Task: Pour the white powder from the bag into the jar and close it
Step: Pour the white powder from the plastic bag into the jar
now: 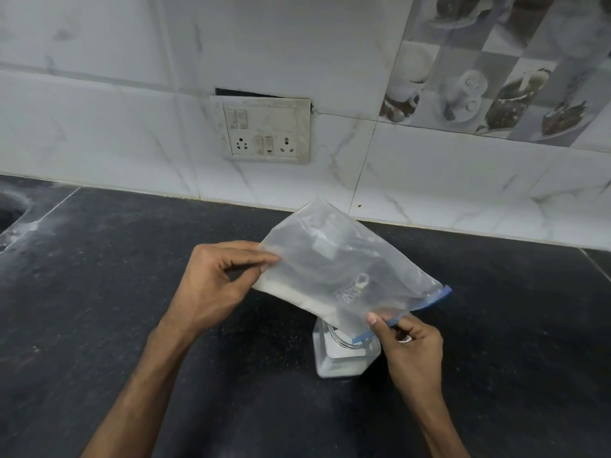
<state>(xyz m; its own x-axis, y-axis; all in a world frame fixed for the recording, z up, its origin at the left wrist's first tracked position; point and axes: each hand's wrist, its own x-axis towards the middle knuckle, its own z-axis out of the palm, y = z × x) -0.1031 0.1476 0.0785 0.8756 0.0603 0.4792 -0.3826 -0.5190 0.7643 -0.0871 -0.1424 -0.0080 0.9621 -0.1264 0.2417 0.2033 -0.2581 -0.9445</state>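
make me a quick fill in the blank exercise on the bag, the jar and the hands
The bag has a zip strip coloured ____.
The powder in the jar is coloured ____.
The left hand and right hand both pinch the bag, which is tilted over the ____.
Missing words: blue; white; jar.

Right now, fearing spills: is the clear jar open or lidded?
Open: no lid on the clear jar; the clear plastic bag has its blue-zipped mouth at the rim.
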